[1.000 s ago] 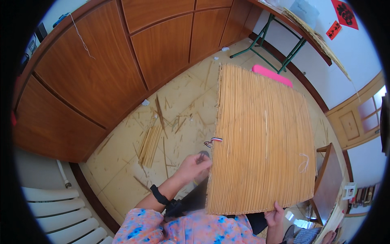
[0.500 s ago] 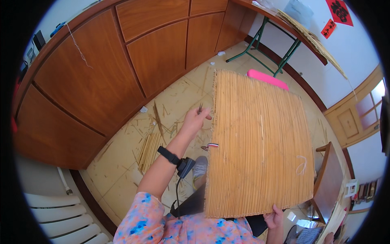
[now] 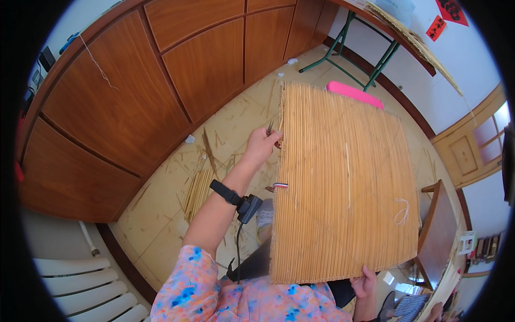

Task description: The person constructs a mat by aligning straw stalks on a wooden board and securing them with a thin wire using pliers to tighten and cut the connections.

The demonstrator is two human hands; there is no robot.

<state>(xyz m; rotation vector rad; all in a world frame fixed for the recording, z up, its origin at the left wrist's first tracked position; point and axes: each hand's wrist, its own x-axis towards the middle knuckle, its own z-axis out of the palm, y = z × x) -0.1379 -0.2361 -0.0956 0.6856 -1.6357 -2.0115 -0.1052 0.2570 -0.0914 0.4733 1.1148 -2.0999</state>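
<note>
Mostly golden-tan mat (image 3: 343,188), closely ribbed, four-sided, faintly streaked

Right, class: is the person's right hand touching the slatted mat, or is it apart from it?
Touching. The head view shows the right hand at the lower edge of the slatted mat, a digit lapping over its front face.

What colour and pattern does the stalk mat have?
The stalk mat is golden tan with fine parallel lines, best seen in the head view.
</note>
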